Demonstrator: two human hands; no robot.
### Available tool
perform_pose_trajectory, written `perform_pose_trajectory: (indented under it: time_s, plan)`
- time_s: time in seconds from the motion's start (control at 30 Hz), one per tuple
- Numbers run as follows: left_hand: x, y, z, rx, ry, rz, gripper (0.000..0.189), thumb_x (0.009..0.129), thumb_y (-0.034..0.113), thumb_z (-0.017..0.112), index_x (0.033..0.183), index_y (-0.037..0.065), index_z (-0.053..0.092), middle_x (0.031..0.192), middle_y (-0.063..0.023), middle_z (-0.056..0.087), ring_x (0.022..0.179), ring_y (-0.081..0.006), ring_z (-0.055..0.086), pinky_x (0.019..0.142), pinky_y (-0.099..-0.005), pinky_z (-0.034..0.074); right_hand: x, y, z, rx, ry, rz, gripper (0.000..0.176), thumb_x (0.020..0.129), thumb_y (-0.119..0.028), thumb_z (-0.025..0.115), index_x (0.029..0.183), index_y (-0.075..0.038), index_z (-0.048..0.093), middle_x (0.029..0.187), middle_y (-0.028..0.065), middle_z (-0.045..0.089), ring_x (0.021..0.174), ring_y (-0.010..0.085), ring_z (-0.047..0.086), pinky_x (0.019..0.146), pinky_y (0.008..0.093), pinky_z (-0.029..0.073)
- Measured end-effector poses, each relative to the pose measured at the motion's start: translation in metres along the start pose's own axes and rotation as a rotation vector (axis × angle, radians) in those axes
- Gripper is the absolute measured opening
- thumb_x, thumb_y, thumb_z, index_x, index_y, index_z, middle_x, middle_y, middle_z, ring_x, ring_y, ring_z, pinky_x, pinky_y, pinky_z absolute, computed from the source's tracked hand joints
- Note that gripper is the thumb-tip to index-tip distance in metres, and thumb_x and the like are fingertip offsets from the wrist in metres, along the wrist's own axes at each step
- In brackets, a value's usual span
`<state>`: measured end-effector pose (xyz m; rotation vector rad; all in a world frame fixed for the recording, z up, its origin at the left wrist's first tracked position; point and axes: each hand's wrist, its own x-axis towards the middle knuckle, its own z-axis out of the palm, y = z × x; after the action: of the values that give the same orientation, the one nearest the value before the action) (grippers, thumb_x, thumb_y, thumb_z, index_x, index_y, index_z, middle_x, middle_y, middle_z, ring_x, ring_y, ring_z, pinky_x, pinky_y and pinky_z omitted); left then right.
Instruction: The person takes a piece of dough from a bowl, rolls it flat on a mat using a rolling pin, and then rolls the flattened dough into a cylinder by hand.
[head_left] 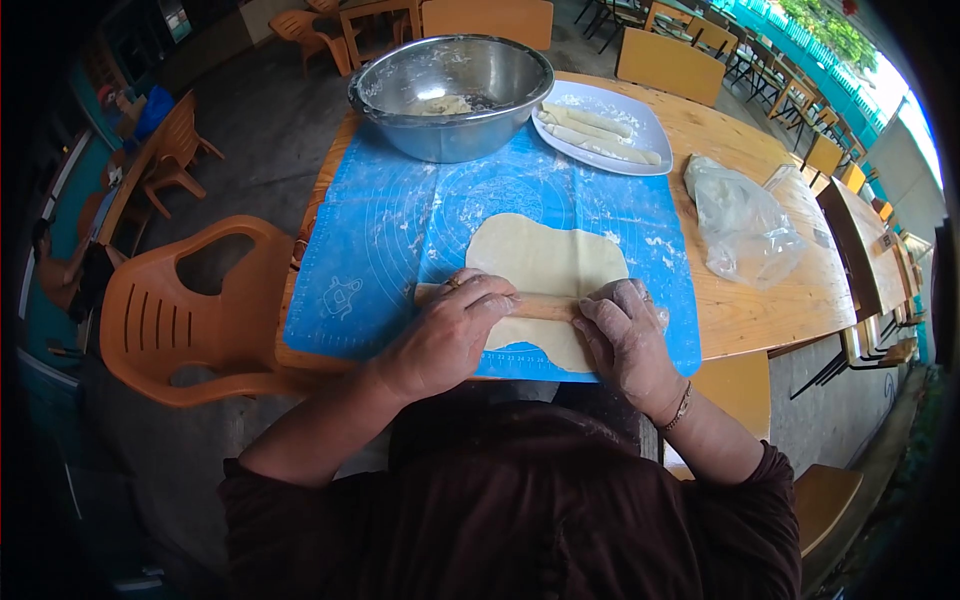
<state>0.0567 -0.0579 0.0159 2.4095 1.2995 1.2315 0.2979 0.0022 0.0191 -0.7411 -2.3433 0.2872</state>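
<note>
A wooden rolling pin point(545, 307) lies crosswise over a flat sheet of dough point(545, 255) on the blue pastry mat point(375, 260). My left hand point(455, 325) is closed round the pin's left part, with the pin's end showing past the fingers. On the right part of the pin, my right hand point(625, 330) is curled, its fingers dusted with flour. The dough spreads out beyond the pin and also shows on the near side, between my hands. Its outline is uneven, with a dip at the far edge.
A steel bowl point(450, 135) with floury dough inside stands at the mat's far left. Beside it, a white plate point(650, 135) holds several rolled dough pieces point(600, 135). A clear plastic bag point(745, 225) lies on the wooden table point(700, 125). An orange chair point(200, 310) stands at the left.
</note>
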Motion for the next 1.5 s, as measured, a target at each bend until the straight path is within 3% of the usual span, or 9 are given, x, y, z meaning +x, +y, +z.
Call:
perform_pose_trajectory:
  time_s: [0.2,0.43,0.53,0.77,1.03,1.1,1.27,1.4,1.5]
  plan:
    - [-0.008,0.013,-0.006,0.044,-0.014,0.03,0.022,0.08,-0.01,0.057,0.098,-0.003,0.068,0.106,-0.0177,0.065,0.098,-0.0331,0.061,0.086,-0.0386,0.049,-0.012,0.003,-0.007,0.047,-0.059,-0.065,0.035,0.072,0.006,0.066,0.106,-0.002,0.063,0.102,0.0155,0.057,0.095,0.0373,0.054,0.084,0.0449,0.046]
    - [0.007,0.01,-0.011,0.089,0.005,0.007,0.022,0.08,-0.007,0.061,0.101,-0.002,0.066,0.109,-0.0165,0.063,0.102,-0.0317,0.059,0.088,-0.0384,0.047,0.01,0.007,-0.025,0.031,-0.014,-0.009,0.029,0.08,0.006,0.069,0.108,-0.001,0.065,0.098,0.0142,0.061,0.088,0.0325,0.061,0.075,0.0398,0.05]
    - [0.024,0.004,-0.021,0.213,0.159,0.033,0.024,0.081,-0.004,0.064,0.105,-0.002,0.063,0.113,-0.0174,0.06,0.105,-0.0326,0.058,0.091,-0.0398,0.046,0.023,0.033,-0.044,-0.045,0.05,0.07,0.026,0.085,0.004,0.066,0.11,0.0,0.066,0.094,0.0152,0.06,0.087,0.0296,0.062,0.077,0.037,0.051]
    - [0.033,-0.03,-0.025,0.372,-0.11,-0.385,0.033,0.085,0.006,0.067,0.115,-0.005,0.06,0.122,-0.0194,0.056,0.115,-0.0365,0.052,0.101,-0.0418,0.042,0.016,0.121,-0.05,-0.135,0.077,0.295,0.023,0.088,-0.005,0.063,0.11,0.0,0.067,0.099,0.0185,0.063,0.093,0.0367,0.062,0.084,0.0412,0.05]
    - [0.032,0.035,0.017,0.251,-0.156,-0.113,0.031,0.082,0.019,0.074,0.102,-0.003,0.063,0.108,-0.0167,0.056,0.102,-0.0354,0.054,0.09,-0.0436,0.044,0.022,0.101,-0.045,-0.45,0.215,0.116,0.026,0.087,-0.004,0.063,0.112,0.001,0.066,0.103,0.0195,0.063,0.097,0.0368,0.061,0.088,0.0423,0.049]
    - [0.03,0.051,0.032,0.072,-0.291,-0.071,0.032,0.081,0.025,0.075,0.096,-0.001,0.063,0.103,-0.0154,0.055,0.097,-0.0338,0.055,0.085,-0.0432,0.044,0.026,0.092,-0.044,-0.352,0.152,0.084,0.027,0.086,-0.004,0.065,0.113,0.0,0.066,0.102,0.0185,0.063,0.097,0.0361,0.061,0.086,0.0421,0.049]
    - [0.042,0.053,0.055,0.131,-0.26,0.004,0.031,0.083,0.028,0.074,0.093,0.0,0.064,0.096,-0.0146,0.056,0.095,-0.0318,0.056,0.084,-0.0423,0.045,0.041,0.077,-0.035,-0.072,-0.106,0.133,0.027,0.087,-0.006,0.064,0.114,0.0,0.066,0.101,0.0175,0.062,0.098,0.0351,0.06,0.087,0.0421,0.048]
    - [0.058,0.022,0.037,0.303,-0.086,-0.152,0.026,0.084,0.017,0.068,0.1,-0.003,0.064,0.106,-0.018,0.057,0.104,-0.0364,0.053,0.094,-0.045,0.042,0.051,0.08,-0.027,-0.155,-0.163,0.097,0.028,0.09,-0.016,0.064,0.112,0.001,0.066,0.102,0.0179,0.062,0.1,0.0354,0.059,0.092,0.0418,0.046]
    - [0.064,-0.027,0.017,0.541,-0.143,-0.332,0.048,0.09,0.018,0.063,0.13,-0.006,0.053,0.131,-0.0232,0.051,0.124,-0.0397,0.046,0.108,-0.0468,0.036,0.052,0.089,-0.017,-0.119,-0.154,0.034,0.029,0.088,-0.017,0.066,0.112,0.001,0.067,0.103,0.0181,0.062,0.099,0.0344,0.059,0.09,0.0413,0.047]
